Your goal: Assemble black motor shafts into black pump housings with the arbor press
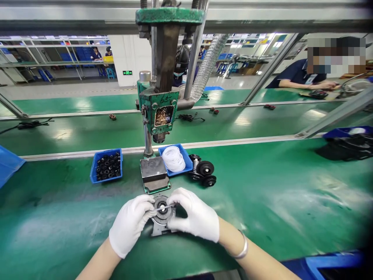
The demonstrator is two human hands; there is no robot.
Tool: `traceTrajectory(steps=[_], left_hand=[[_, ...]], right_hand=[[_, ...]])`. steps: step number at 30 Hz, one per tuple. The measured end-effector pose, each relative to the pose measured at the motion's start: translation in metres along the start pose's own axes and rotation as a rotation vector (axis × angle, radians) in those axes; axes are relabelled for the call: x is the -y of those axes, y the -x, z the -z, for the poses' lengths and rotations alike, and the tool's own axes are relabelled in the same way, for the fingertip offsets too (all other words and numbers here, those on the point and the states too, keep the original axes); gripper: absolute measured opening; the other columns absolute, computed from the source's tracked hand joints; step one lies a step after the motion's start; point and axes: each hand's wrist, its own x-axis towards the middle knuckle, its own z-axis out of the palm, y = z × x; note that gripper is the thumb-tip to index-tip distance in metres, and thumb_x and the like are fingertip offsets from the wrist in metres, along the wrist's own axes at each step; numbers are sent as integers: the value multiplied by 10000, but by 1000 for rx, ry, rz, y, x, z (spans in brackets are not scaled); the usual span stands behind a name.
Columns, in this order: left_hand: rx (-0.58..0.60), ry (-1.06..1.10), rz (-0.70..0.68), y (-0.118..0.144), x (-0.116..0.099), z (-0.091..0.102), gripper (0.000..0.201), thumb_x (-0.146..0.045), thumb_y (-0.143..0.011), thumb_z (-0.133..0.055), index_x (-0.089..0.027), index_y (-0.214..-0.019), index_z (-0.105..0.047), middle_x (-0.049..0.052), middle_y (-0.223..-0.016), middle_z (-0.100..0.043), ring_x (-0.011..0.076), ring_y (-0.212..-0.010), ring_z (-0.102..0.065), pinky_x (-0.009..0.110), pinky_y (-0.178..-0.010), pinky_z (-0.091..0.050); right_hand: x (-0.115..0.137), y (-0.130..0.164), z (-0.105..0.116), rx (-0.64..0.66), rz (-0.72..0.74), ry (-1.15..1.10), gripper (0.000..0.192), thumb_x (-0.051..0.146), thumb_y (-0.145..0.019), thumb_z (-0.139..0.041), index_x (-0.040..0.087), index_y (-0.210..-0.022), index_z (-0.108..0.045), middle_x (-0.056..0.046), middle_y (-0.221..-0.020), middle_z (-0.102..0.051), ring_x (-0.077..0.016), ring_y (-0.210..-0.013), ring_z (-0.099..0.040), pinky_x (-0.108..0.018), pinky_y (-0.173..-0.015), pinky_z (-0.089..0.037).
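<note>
My left hand (pixel 132 219), in a white glove, pinches the left end of a thin grey piece (pixel 159 209) over a round grey metal part (pixel 159 229). Gloved as well, my right hand (pixel 194 216) has its fingers closed on the right end of the same piece, while its thumb rests by the metal part's lower right side. The thin piece lies across the part's dark centre; its full shape I cannot make out. Just behind stands a green press (pixel 161 112), its ram raised over a steel block (pixel 153 168).
Left of the press is a blue bin (pixel 92 171) of small black parts. A blue tray (pixel 188 157) with white rings (pixel 173 158) stands right of the block, beside several black wheel-like parts (pixel 205 168). A co-worker (pixel 294 76) sits across the bench.
</note>
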Motion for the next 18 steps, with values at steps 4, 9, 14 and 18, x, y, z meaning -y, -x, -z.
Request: traceTrajectory(steps=[4,9,14,18], left_hand=[[73,77,38,9,-2,0,144,-246,-976,-490,-227,-908,-616,68,-1206,-642,182,-1090,-647,274,-908,-538],[304,191,34,21,-1,17,207,-219,-973,-486,-227,-925,-688,71,-1499,-454,212,-1236,-584,298,-1024,-485],[158,342,243,16,-6,12,780,-331,-748,-795,-266,-1428,-420,117,-1587,-297,342,-1442,-315,512,-1168,-322],[159,357,361,-2,-22,-22,1184,-241,-669,-817,-231,-1555,-31,152,-1608,-215,345,-1474,-223,540,-1201,-230]], right_hand=[[14,19,-11,-4,71,218,433,516,-783,-731,152,-961,-579,-92,-925,-630,-225,-818,-554,-371,-718,-473],[22,38,-27,-157,166,320,149,304,-906,-643,170,-880,-583,-62,-871,-599,-208,-832,-530,-371,-748,-446],[25,32,-37,-519,-39,94,171,294,-844,-695,215,-794,-552,-65,-957,-546,-230,-933,-559,-395,-783,-489],[25,10,-39,-414,-257,-380,397,370,-987,-431,220,-1354,-460,-128,-1300,-590,-244,-1216,-559,-448,-1016,-471]])
